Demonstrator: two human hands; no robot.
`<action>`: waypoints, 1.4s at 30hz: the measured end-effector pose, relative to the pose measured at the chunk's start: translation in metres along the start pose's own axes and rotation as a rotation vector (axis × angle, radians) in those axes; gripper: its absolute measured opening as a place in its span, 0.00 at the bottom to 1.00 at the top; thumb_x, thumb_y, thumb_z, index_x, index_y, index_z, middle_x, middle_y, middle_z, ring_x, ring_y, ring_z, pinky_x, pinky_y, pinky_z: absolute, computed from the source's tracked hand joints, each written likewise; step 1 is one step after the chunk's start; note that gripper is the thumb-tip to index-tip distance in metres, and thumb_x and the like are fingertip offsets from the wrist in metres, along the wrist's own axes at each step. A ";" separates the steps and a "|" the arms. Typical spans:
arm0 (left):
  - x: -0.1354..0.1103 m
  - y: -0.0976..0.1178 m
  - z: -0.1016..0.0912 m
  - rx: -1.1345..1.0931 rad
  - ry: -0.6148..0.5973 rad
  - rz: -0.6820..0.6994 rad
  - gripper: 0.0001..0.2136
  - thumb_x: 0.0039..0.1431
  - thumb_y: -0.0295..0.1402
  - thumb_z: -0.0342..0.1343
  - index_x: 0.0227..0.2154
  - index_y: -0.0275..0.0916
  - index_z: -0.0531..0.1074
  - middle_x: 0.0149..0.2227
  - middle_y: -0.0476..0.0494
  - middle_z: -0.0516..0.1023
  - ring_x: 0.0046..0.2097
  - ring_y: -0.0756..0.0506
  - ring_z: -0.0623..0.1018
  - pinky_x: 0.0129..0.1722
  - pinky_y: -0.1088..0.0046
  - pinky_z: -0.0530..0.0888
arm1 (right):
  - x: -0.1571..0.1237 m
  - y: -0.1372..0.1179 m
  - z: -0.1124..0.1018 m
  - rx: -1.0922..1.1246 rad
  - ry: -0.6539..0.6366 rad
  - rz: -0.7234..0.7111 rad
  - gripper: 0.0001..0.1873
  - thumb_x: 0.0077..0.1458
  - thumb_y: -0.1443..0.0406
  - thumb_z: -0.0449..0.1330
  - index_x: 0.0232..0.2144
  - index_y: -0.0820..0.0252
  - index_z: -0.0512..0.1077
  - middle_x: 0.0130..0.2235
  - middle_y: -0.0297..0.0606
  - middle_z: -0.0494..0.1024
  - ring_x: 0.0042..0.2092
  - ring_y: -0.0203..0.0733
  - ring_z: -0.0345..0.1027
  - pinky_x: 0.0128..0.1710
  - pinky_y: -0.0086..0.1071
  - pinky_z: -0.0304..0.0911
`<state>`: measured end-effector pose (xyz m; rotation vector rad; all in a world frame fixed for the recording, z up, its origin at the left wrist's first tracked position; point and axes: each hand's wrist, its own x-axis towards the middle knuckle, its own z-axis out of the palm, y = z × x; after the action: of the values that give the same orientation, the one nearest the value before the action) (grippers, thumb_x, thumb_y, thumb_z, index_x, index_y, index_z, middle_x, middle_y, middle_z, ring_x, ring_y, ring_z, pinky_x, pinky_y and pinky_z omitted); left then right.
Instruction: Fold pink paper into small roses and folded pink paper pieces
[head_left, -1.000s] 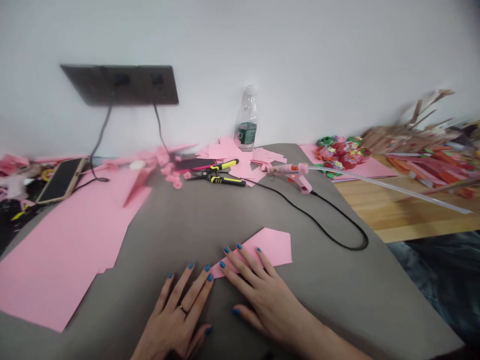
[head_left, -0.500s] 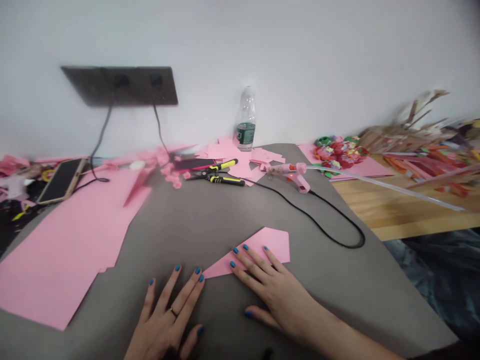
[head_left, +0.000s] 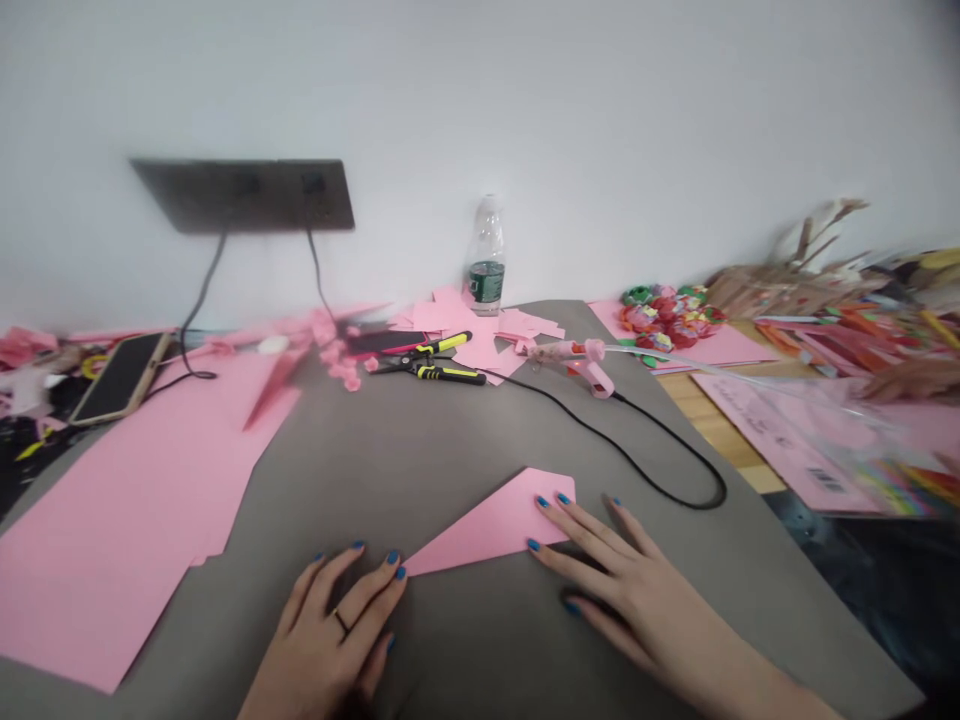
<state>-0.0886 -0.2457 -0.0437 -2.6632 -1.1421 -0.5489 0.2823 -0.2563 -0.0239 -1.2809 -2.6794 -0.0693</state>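
Observation:
A folded piece of pink paper, pointed at its left end and wider at its right, lies flat on the grey table. My left hand rests beside the sharp tip, its index fingertip touching the paper there. The fingers of that hand are slightly bent and apart. Spread over the paper's wide right end is my right hand, with fingertips on its surface and the thumb off below it. Neither hand grips anything.
Large pink sheets and a phone lie left. Behind are yellow-black pliers, a bottle and a corded pink glue gun. Paper flowers sit right; another person's hand is by a pink packet.
My right hand has slid right along the folded paper to its wide end. The left hand stays near the tip. At right, another person's hand and a pink packet have come into view.

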 end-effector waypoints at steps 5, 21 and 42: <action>0.046 -0.008 -0.009 -0.299 0.062 -0.048 0.08 0.66 0.25 0.50 0.40 0.42 0.73 0.35 0.47 0.81 0.36 0.46 0.77 0.38 0.71 0.73 | 0.002 0.006 0.001 0.090 0.149 0.136 0.16 0.63 0.68 0.55 0.52 0.51 0.72 0.59 0.46 0.74 0.57 0.51 0.70 0.54 0.50 0.63; 0.099 -0.057 0.004 -0.564 -0.147 -0.257 0.08 0.64 0.29 0.52 0.34 0.42 0.76 0.34 0.49 0.78 0.38 0.46 0.75 0.38 0.70 0.72 | 0.132 0.040 -0.022 0.354 0.088 0.216 0.06 0.62 0.66 0.58 0.40 0.54 0.75 0.43 0.40 0.82 0.48 0.49 0.74 0.58 0.56 0.50; 0.079 -0.061 0.012 -0.550 0.012 0.060 0.12 0.68 0.20 0.49 0.43 0.40 0.75 0.39 0.45 0.78 0.41 0.48 0.74 0.42 0.72 0.72 | 0.122 0.007 0.016 0.208 0.206 -0.257 0.14 0.70 0.72 0.47 0.46 0.67 0.72 0.52 0.50 0.79 0.53 0.47 0.72 0.52 0.42 0.72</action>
<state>-0.0798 -0.1486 -0.0205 -3.1233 -1.0167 -0.9889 0.2104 -0.1557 -0.0191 -0.8187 -2.5770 0.0421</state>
